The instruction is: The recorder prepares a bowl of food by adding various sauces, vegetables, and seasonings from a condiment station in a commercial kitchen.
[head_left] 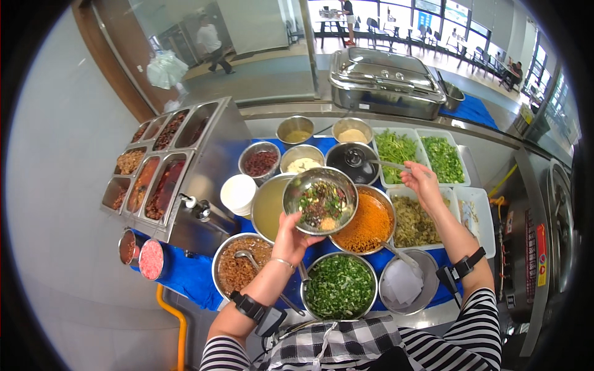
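My left hand grips the rim of a steel mixing bowl with its thumb inside, holding it tilted above the other bowls. Chopped greens, dark bits and a pale yellowish heap lie in it. In my right hand is the handle of a ladle; its head reaches into a bowl of dark liquid just beyond the mixing bowl. Partly behind the held bowl stand a bowl of orange crumbly seasoning and a large bowl of yellowish liquid.
Nearest me are bowls of brown mince, chopped green onion and white paper. White tubs of greens and pickled vegetables line the right. A steel condiment rack stands left; a lidded chafing dish sits behind.
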Tool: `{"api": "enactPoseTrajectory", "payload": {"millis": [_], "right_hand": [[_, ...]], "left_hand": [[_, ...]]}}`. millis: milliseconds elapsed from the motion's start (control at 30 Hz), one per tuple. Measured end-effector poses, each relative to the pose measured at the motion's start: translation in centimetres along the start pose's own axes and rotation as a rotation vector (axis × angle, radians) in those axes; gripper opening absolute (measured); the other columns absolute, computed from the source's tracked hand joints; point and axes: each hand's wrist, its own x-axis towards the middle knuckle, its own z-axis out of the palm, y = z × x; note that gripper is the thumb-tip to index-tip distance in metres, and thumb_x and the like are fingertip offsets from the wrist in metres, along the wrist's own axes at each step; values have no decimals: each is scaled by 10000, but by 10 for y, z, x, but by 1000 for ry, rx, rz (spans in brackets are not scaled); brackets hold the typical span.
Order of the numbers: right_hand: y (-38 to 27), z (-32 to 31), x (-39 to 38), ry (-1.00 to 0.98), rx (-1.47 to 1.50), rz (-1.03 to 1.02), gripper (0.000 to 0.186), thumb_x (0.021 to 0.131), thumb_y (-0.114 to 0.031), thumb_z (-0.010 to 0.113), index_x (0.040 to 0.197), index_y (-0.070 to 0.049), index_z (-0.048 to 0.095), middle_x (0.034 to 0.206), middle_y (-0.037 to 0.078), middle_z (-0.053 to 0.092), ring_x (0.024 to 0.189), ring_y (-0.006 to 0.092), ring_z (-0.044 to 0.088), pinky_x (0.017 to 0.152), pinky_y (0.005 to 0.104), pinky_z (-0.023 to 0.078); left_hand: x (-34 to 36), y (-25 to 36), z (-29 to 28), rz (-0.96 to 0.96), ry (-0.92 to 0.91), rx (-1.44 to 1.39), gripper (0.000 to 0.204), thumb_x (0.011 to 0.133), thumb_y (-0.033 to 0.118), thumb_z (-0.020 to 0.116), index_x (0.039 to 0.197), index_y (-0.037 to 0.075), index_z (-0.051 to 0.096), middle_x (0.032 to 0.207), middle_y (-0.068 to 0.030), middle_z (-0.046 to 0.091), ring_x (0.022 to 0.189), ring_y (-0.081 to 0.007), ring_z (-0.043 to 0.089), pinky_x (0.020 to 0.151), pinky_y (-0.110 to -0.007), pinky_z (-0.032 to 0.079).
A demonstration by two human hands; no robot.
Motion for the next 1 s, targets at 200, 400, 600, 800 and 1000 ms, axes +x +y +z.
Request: {"api": "enactPoseTrajectory", "payload": {"millis": [200, 400, 600, 800, 1000], "right_hand": [[37, 6, 28, 18, 7, 45, 298, 892, -169, 508, 1107, 36, 532, 832, 110, 610, 684, 121, 571, 605, 230, 467], [52, 23, 34, 43, 40, 148, 321, 886, -194, 532, 1122, 23, 509, 848, 113, 609, 693, 124, 575, 607, 249, 470], [73, 14, 35, 125, 298, 335, 475, 851, -253, 596, 1196, 2, 392, 986, 154, 561, 816, 187, 565, 628, 291, 478], [54, -12, -9, 185, 138, 349, 583, 819, -199, 614, 1268, 44, 331, 916, 136, 579, 735, 175, 568, 585, 276, 479], [20, -42, -98, -443, -962, -127, 626, 717, -109, 669, 1286, -61, 414, 718, 45, 583, 607, 116, 543, 575, 247, 455]], "left_hand": [[-52, 17, -13, -3, 67, -55, 418, 838, 235, 503, 1195, 35, 418, 1119, -143, 537, 980, -295, 581, 759, -435, 541], [-107, 28, -21, 107, 226, -129, 425, 807, 231, 541, 1184, 59, 445, 1089, -101, 561, 909, -253, 599, 700, -394, 538], [-135, 17, -54, 33, 189, -235, 415, 820, 160, 518, 1217, 168, 397, 1139, -70, 523, 1023, -257, 540, 796, -452, 495], [-146, 12, -53, 135, 283, -163, 383, 809, 174, 530, 1182, 141, 448, 1138, -63, 541, 1033, -249, 537, 827, -490, 470], [-147, 5, -50, 135, 294, -167, 376, 790, 224, 571, 1119, 49, 523, 1119, -89, 565, 1042, -256, 533, 891, -458, 431]]}}
